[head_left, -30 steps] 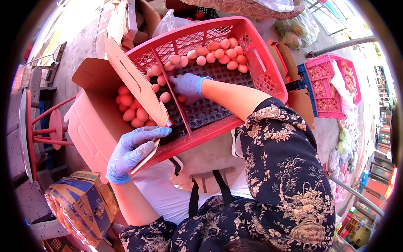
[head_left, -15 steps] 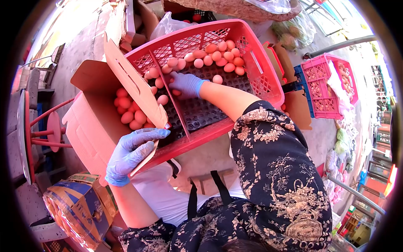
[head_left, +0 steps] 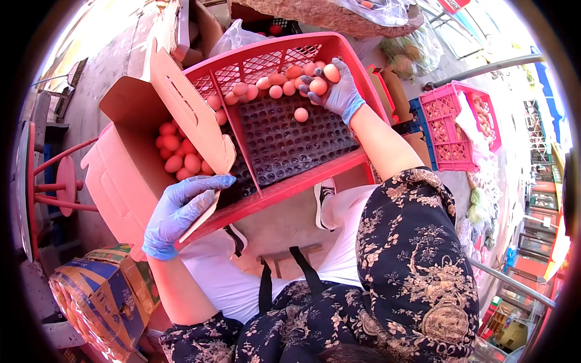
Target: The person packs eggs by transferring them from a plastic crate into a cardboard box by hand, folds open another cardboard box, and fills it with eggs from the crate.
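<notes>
My left hand [head_left: 184,215], in a blue glove, pinches the edge of a flap of the open cardboard box [head_left: 127,181]. Inside that box lies a heap of brown eggs [head_left: 175,151]. My right hand [head_left: 342,94], gloved too, is at the far right of the red plastic crate [head_left: 284,192], its fingers curled round eggs [head_left: 318,86]. More eggs [head_left: 276,79] line the crate's far side, and a single egg [head_left: 301,114] rests apart on the dark dimpled egg tray [head_left: 290,142]. A red divider [head_left: 237,130] crosses the crate. My right fingers partly hide the eggs behind them.
A pink crate [head_left: 445,130] holding eggs stands on the right with a blue crate [head_left: 420,130] beside it. To the lower left is a taped cardboard carton [head_left: 109,296], near a red-legged stool [head_left: 60,187]. A metal rail [head_left: 484,72] runs at upper right.
My right hand has moved from beside the divider to the crate's far right corner and now has eggs in it. My left hand still grips the flap. The view has shifted slightly.
</notes>
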### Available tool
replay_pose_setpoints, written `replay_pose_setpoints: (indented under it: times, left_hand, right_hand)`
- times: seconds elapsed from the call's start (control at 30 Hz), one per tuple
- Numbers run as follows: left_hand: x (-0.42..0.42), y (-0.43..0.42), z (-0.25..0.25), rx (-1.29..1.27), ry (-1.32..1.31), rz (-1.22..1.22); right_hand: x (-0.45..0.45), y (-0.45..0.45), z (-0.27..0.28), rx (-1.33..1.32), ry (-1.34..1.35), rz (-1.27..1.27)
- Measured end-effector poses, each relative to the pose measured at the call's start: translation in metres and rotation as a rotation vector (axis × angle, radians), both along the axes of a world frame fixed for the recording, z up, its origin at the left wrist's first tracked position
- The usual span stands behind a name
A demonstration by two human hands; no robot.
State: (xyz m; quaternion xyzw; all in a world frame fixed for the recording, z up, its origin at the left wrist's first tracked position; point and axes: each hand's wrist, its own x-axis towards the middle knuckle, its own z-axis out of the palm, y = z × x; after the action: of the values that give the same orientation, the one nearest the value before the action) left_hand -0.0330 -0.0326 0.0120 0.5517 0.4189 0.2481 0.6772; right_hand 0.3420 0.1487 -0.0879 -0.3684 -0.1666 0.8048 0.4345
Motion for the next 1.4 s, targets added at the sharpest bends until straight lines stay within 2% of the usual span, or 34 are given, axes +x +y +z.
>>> replay_pose_setpoints:
  times: [0.07,0.2,0.23,0.27,0.33,0.43,0.57,0.7,0.8,0.9,1.0,1.03,1.13,1.17,1.27,1.4]
  left_hand:
    - [0.0,0.0,0.001,0.006,0.017,-0.003]
    - [0.0,0.0,-0.001,0.059,0.036,-0.016]
    - [-0.001,-0.001,-0.001,0.063,0.039,-0.015]
    - [-0.002,-0.001,-0.001,0.064,0.036,-0.012]
    - [-0.004,-0.002,-0.002,0.068,0.03,-0.008]
    - [-0.004,-0.002,0.0,0.06,0.058,-0.014]
    - [-0.004,-0.003,0.001,0.015,0.034,0.005]
    - [-0.004,-0.005,0.007,-0.06,0.008,0.036]
    - [-0.003,-0.005,0.008,-0.056,0.024,0.039]
    - [-0.005,-0.006,0.004,-0.018,0.038,0.037]
    - [-0.007,-0.009,0.0,0.012,0.035,0.045]
    - [-0.008,-0.01,-0.001,0.021,0.034,0.048]
    - [-0.006,-0.007,-0.001,0.101,0.017,0.034]
    - [-0.007,-0.008,0.001,0.094,0.022,0.035]
    - [-0.007,-0.01,0.007,0.07,0.044,0.032]
    - [-0.006,-0.013,0.016,0.03,0.072,0.029]
  right_hand:
    - [-0.004,-0.003,-0.003,0.005,-0.113,-0.022]
    - [-0.021,-0.007,-0.027,0.228,-0.827,0.187]
    - [-0.024,-0.009,-0.018,0.236,-1.076,0.458]
    - [-0.021,-0.004,-0.025,0.218,-1.094,0.674]
    - [-0.035,-0.015,0.001,0.161,-1.284,0.831]
    - [-0.038,-0.011,-0.01,0.061,-1.337,0.779]
    - [-0.05,-0.002,-0.026,0.056,-1.257,0.766]
    - [-0.066,-0.002,-0.026,-0.035,-1.398,0.95]
    - [-0.067,-0.005,-0.035,-0.081,-1.393,0.921]
    - [-0.058,-0.002,-0.037,-0.132,-1.344,0.892]
    - [-0.045,-0.002,-0.038,-0.116,-1.021,0.688]
    - [-0.042,-0.005,-0.036,-0.135,-0.891,0.503]
    - [-0.036,-0.005,-0.018,-0.039,-0.439,0.354]
    - [-0.032,-0.004,-0.009,-0.004,-0.265,0.508]
    - [-0.045,-0.021,0.013,0.007,0.118,0.318]
    - [-0.064,-0.042,0.037,0.101,0.402,0.202]
